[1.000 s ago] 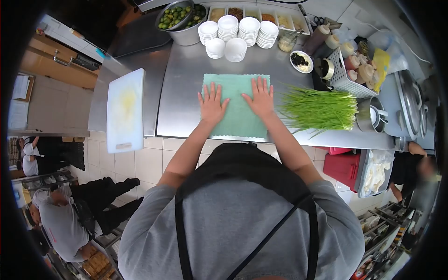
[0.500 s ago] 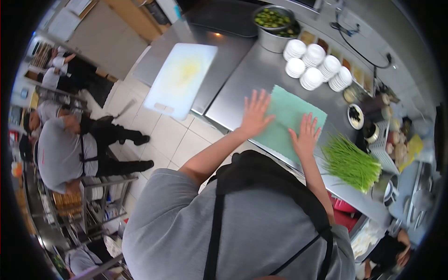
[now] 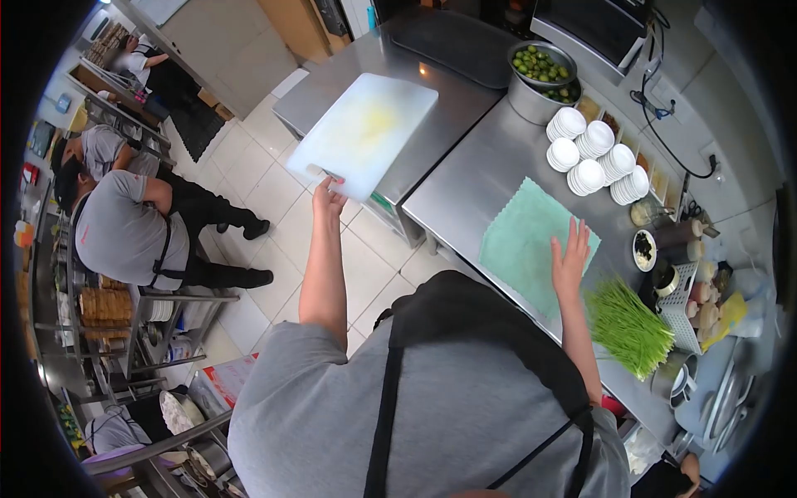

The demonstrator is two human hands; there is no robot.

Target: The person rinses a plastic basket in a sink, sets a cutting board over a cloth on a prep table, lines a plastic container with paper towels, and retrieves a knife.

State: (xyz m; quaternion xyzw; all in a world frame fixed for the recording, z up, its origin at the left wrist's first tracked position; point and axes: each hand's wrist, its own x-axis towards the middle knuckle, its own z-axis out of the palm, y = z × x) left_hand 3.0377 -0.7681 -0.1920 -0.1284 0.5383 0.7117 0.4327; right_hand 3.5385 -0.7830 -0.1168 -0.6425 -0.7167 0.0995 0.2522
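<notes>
Evidently the work spans two steel surfaces: the main counter [image 3: 483, 170] and, past its left edge, a second counter [image 3: 459, 101]. The white cutting board [image 3: 382, 124] lies over the second counter, its handle end projecting beyond the near edge; whether that end is raised cannot be told. The green cloth [image 3: 525, 241] is spread on the main counter along the near edge, to the right of the near-left corner. A bundle of green stalks [image 3: 631, 328] lies just beside it, farther right. Stacks of white bowls [image 3: 594, 139] stand toward the back edge.

The left hand [image 3: 329, 196] is closed about the board's handle end, thumb uppermost. The right hand [image 3: 569, 261] is extended, palm down at the cloth's right side, grasping nothing; whether it presses cannot be told.

Assessment: a board held by one end is likely to droop or twist. A firm, square grip is advised, with the opposite end borne by the second counter or the other hand. The cloth is best kept smooth, every corner on the counter, light pressure being judged sufficient; puckers would spoil its contact with the steel.
</notes>
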